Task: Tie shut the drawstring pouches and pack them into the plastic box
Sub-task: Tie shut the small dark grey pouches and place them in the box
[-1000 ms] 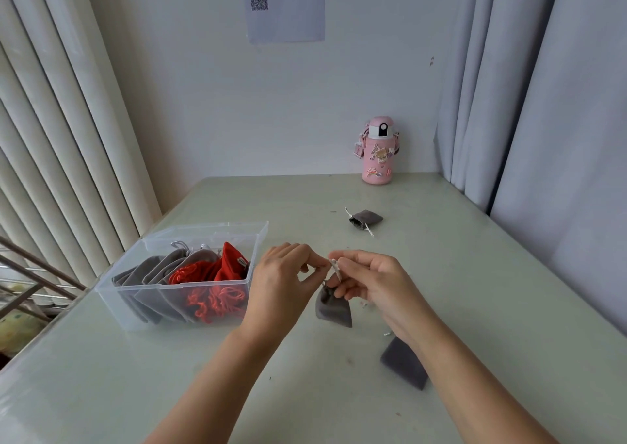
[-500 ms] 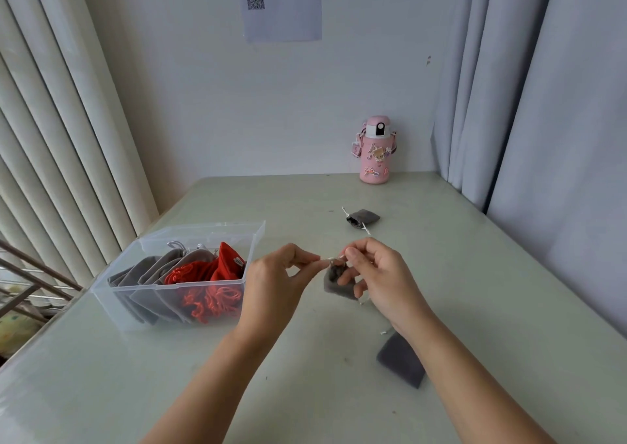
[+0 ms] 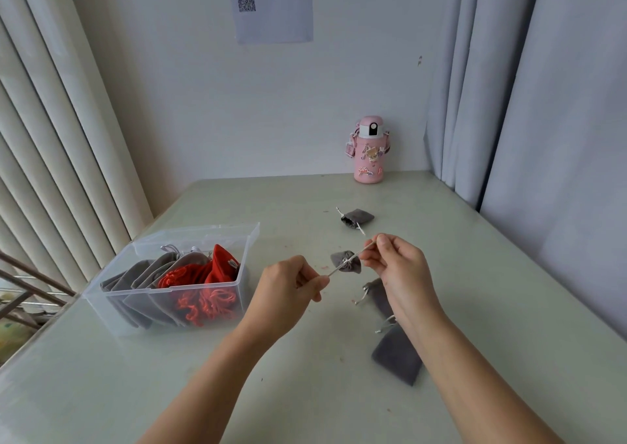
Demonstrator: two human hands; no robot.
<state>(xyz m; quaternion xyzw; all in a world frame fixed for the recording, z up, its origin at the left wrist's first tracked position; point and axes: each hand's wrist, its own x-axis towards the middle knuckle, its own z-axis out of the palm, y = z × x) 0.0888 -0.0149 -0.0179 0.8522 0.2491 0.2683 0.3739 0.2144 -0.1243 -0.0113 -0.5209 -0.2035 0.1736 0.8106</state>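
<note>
One pale table point(image 3: 203, 392) under everything | clear plastic box point(image 3: 193, 240) at left, grey and red pouches point(image 3: 203, 284) inside | left hand point(image 3: 285, 294) and right hand point(image 3: 402, 267) each pinch one cord end | spare pouch point(image 3: 397, 358) beside right forearm | held grey pouch point(image 3: 339, 258) hangs mid-cord above table, right of box | cord point(image 3: 364, 246) taut

Four loose pouches point(image 3: 346, 262), one box point(image 3: 203, 231)
</note>
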